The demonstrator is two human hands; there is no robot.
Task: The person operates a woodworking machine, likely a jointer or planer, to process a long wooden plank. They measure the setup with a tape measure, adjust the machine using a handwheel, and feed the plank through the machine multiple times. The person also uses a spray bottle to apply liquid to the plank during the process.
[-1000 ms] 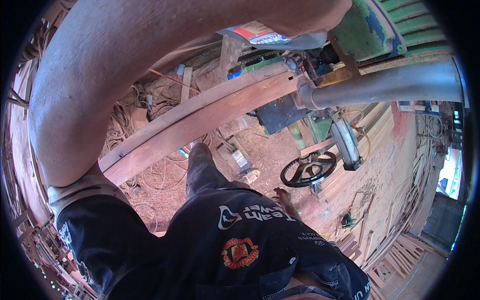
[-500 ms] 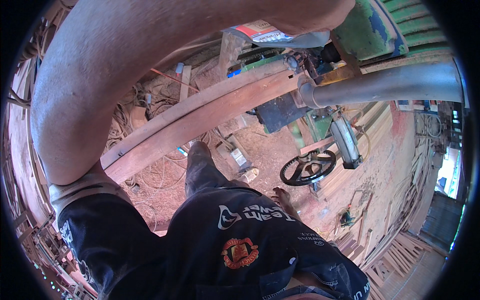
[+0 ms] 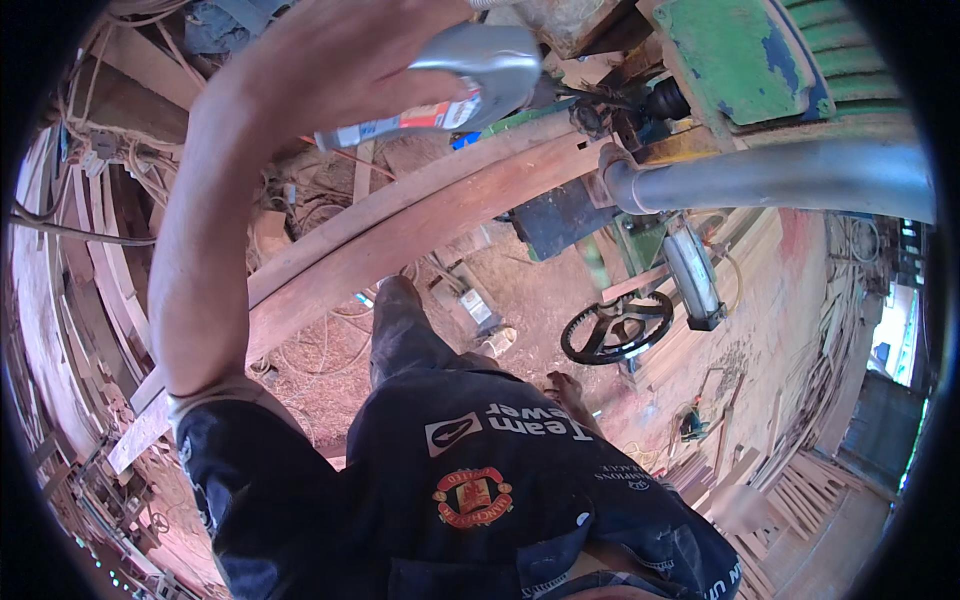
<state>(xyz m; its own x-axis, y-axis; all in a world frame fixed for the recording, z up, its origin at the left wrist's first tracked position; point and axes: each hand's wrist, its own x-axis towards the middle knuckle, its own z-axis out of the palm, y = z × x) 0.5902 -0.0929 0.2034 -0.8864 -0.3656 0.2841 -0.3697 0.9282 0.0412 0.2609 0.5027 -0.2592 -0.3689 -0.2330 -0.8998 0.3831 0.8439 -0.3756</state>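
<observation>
My left arm reaches up from the left, and my left hand (image 3: 395, 92) is closed around a silver-grey plastic bottle (image 3: 500, 65) with a red and white label. The bottle is tilted on its side above a long wooden beam (image 3: 400, 235), apart from it as far as I can tell. At the lower right, beside my shirt, a skin-coloured blur (image 3: 740, 508) seems to be my right hand; its fingers are smeared by motion.
A green machine housing (image 3: 730, 60) and a thick grey pipe (image 3: 780, 178) stand at the upper right. Below them is a black handwheel (image 3: 617, 328) beside a grey cylinder (image 3: 692, 272). Sawdust and cables cover the floor; stacked wood strips (image 3: 800, 490) lie at the right.
My left arm has drawn back and lower, bringing the bottle left and down into fuller view. A blurred skin-coloured shape has appeared at the lower right.
</observation>
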